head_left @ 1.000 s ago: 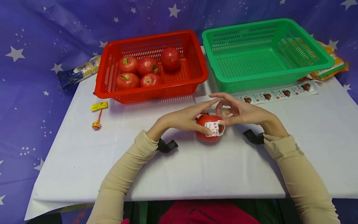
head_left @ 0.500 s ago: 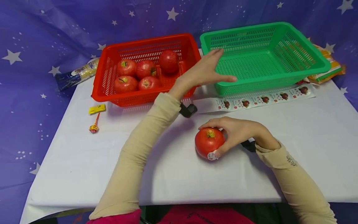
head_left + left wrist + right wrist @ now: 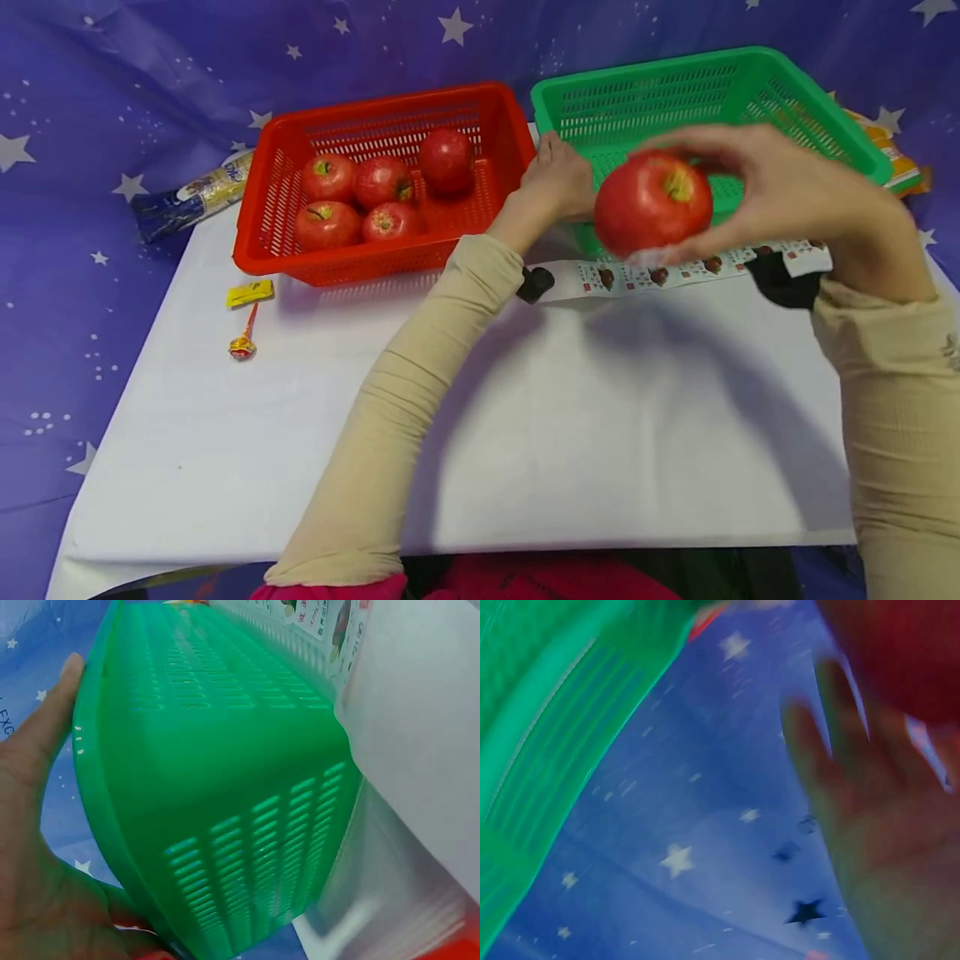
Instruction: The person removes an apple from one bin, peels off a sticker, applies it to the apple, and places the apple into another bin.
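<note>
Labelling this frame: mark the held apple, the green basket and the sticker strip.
apple [image 3: 648, 208], head view, middle of its red skin.
green basket [image 3: 810, 83], head view, far right rim.
sticker strip [image 3: 592, 279], head view, left part of the strip.

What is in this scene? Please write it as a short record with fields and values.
right hand: right hand grips a red apple in the air, in front of the green basket
left hand: left hand holds the green basket at its near left corner
red basket: red basket holds five apples
sticker strip: sticker strip lies on the white table in front of the green basket
other items: yellow packet and lollipop left of the red basket
</note>
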`<act>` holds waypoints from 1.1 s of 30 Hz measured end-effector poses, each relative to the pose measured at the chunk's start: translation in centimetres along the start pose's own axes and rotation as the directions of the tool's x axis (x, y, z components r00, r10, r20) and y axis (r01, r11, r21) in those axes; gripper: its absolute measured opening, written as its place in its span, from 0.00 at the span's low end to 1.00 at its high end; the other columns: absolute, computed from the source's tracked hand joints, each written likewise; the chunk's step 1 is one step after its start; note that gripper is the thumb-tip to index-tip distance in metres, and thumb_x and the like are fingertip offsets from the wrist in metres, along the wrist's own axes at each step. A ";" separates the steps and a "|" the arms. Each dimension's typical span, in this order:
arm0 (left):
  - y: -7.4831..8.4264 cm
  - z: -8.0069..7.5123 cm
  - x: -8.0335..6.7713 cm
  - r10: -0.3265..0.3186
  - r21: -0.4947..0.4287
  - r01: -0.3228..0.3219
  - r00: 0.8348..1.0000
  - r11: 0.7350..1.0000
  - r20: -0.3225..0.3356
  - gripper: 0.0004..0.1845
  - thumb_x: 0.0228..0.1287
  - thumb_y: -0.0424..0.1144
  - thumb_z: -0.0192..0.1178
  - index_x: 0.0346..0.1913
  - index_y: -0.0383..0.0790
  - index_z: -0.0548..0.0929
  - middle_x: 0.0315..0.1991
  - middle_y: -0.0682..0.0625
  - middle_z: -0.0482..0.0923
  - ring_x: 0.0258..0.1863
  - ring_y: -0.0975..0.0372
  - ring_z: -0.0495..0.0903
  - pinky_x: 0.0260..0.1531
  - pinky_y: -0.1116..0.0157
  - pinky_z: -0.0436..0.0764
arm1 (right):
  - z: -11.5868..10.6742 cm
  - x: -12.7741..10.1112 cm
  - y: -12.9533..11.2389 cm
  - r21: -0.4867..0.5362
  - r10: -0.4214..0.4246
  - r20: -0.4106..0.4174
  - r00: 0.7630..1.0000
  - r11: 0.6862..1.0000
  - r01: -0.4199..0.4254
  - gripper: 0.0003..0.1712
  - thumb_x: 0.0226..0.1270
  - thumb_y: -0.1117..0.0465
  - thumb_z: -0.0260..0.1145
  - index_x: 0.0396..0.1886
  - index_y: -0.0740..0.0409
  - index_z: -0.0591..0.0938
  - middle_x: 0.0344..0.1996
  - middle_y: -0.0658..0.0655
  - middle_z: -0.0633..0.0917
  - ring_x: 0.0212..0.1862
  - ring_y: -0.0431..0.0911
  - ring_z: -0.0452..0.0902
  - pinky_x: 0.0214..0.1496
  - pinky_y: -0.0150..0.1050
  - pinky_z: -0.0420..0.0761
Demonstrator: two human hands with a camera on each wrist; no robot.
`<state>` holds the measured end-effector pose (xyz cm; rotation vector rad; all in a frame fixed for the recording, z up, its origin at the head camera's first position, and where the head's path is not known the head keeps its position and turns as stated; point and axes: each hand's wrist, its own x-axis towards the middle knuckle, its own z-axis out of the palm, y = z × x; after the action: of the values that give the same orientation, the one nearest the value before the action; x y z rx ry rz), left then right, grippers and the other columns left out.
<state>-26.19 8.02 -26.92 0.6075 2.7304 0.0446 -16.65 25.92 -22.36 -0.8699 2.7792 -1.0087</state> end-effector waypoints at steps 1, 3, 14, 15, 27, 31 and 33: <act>0.0 -0.1 -0.1 -0.023 -0.006 0.023 1.000 1.000 0.004 0.58 0.52 0.79 0.43 0.74 0.37 0.55 0.76 0.34 0.29 0.77 0.47 0.31 0.75 0.59 0.48 | -0.9 1.1 0.4 0.010 0.039 -0.058 0.998 0.999 -0.038 0.49 0.34 0.67 0.83 0.63 0.46 0.75 0.53 0.44 0.79 0.50 0.35 0.73 0.45 0.17 0.71; 0.0 -0.2 -0.2 -0.063 -0.023 0.063 0.998 0.998 0.018 0.64 0.46 0.83 0.44 0.76 0.39 0.49 0.76 0.36 0.26 0.77 0.48 0.30 0.75 0.59 0.48 | -2.1 3.4 1.6 0.052 0.139 -0.146 0.979 0.990 -0.133 0.48 0.40 0.65 0.81 0.66 0.47 0.73 0.54 0.45 0.77 0.50 0.35 0.70 0.46 0.18 0.71; -1.0 0.2 -0.1 -0.020 -0.089 0.027 0.997 0.996 0.080 0.72 0.38 0.85 0.48 0.76 0.40 0.34 0.76 0.44 0.19 0.77 0.55 0.23 0.75 0.58 0.38 | -0.8 13.5 7.8 -0.030 0.431 0.006 0.902 0.902 -0.431 0.55 0.58 0.49 0.70 0.77 0.60 0.49 0.68 0.69 0.63 0.64 0.60 0.62 0.69 0.59 0.64; -1.1 0.4 -0.1 -0.014 -0.110 0.022 0.997 0.994 0.077 0.73 0.38 0.85 0.49 0.76 0.40 0.31 0.76 0.45 0.18 0.76 0.56 0.22 0.75 0.57 0.35 | -0.6 14.0 8.1 -0.052 0.435 0.042 0.900 0.900 -0.432 0.57 0.59 0.48 0.69 0.77 0.62 0.47 0.69 0.71 0.62 0.65 0.63 0.61 0.68 0.60 0.63; -1.4 2.4 0.2 0.006 -0.186 -0.020 0.997 0.982 -0.078 0.74 0.39 0.84 0.50 0.75 0.39 0.28 0.76 0.47 0.17 0.75 0.57 0.20 0.74 0.54 0.32 | 2.4 15.8 10.8 -0.223 0.605 0.301 0.737 0.796 -0.562 0.57 0.64 0.43 0.61 0.77 0.55 0.34 0.64 0.73 0.63 0.53 0.62 0.70 0.56 0.54 0.77; -1.4 2.5 0.3 0.006 -0.188 -0.024 0.995 0.982 -0.095 0.73 0.39 0.84 0.51 0.75 0.39 0.28 0.76 0.47 0.19 0.76 0.58 0.21 0.75 0.55 0.33 | 2.8 16.4 10.9 -0.231 0.634 0.285 0.719 0.773 -0.591 0.57 0.65 0.40 0.57 0.76 0.50 0.29 0.50 0.68 0.75 0.36 0.52 0.74 0.38 0.42 0.80; -1.5 2.4 0.4 0.004 -0.190 -0.024 0.995 0.982 -0.102 0.74 0.39 0.84 0.51 0.75 0.39 0.28 0.76 0.47 0.19 0.76 0.58 0.21 0.75 0.56 0.32 | 2.9 16.6 10.8 -0.218 0.630 0.277 0.726 0.777 -0.591 0.57 0.66 0.41 0.56 0.75 0.51 0.27 0.52 0.69 0.75 0.37 0.52 0.75 0.41 0.43 0.80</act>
<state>-26.28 6.72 -29.47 0.5837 2.7752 0.3453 -35.22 22.28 -29.03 -0.0600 2.5370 -0.5220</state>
